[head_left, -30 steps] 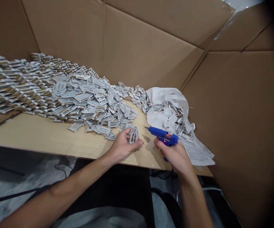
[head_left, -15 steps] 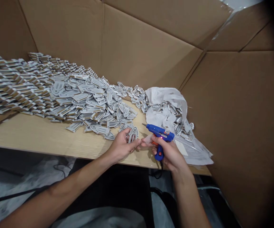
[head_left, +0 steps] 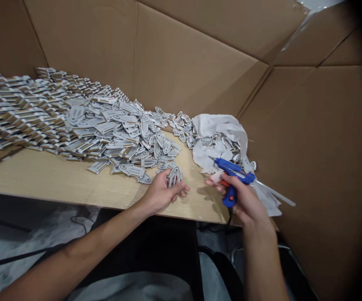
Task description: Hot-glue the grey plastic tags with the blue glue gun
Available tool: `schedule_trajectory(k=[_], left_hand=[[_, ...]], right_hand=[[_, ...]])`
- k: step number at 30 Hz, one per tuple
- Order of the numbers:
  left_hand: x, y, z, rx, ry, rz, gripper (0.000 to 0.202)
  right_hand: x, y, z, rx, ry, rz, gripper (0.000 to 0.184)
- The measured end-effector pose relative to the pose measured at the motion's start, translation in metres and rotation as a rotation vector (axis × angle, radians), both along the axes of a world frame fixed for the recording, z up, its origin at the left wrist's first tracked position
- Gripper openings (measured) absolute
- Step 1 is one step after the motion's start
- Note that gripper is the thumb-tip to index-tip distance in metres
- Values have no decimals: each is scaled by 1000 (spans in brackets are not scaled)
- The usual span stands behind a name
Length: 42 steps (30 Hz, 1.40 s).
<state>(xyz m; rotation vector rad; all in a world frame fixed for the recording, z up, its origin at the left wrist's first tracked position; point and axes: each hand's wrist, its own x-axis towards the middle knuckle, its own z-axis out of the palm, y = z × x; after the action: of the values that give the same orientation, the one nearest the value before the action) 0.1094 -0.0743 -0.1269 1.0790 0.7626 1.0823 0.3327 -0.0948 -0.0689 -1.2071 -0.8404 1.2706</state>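
Between the fingers and thumb of my left hand [head_left: 165, 190] is a grey plastic piece [head_left: 175, 176] with a rounded, slotted end, held just over the front of the table. My right hand [head_left: 242, 196] is wrapped round the handle of a blue hot glue gun [head_left: 234, 170]. Its nozzle points up and left, and a pale glue stick [head_left: 276, 193] sticks out of its back. A white wrapping shows on one of the right fingers. The two hands are apart. Left of them lies a loose heap of similar grey pieces [head_left: 121, 129].
Rows of stacked grey pieces [head_left: 18, 108] reach to the far left. A white plastic bag [head_left: 218, 123] with more pieces stands at the back right. Tall cardboard walls [head_left: 196, 58] enclose the wooden tabletop [head_left: 112, 194]. A dark cord hangs below the glue gun.
My right hand has moved away to the right with the glue gun, off the left fingertips. The glue stick at its back now shows. My left hand stays nearly in place with the grey piece.
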Motion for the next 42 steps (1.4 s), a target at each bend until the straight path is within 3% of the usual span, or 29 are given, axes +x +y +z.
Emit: schedule_trajectory(k=[4,12,18,23,28,32,37,42], left_hand=[[0,0,0,-2,25,14,36],[1,0,2,2,62,14,33],[1,0,2,18,75,9,35],[1,0,1,25,82,2,35],[1,0,1,33,100,4,34],[1,0,1,35,106,0,35],[0,-1,2,34,110,-4,36],[-1,-1,1,39,123,-11,36]], right_hand=[[41,-1,12,79,-13,-265,13],[91,-1,13,84,-18,-442,23],[99,2,10,156,60,-454,22],[95,3,14,89,71,-500,15],[97,2,13,100,74,-421,10],[103,1,8,163,68,-381,17],[107,-1,6,110,30,-358,25],[99,-6,9,145,-164,-410,36]])
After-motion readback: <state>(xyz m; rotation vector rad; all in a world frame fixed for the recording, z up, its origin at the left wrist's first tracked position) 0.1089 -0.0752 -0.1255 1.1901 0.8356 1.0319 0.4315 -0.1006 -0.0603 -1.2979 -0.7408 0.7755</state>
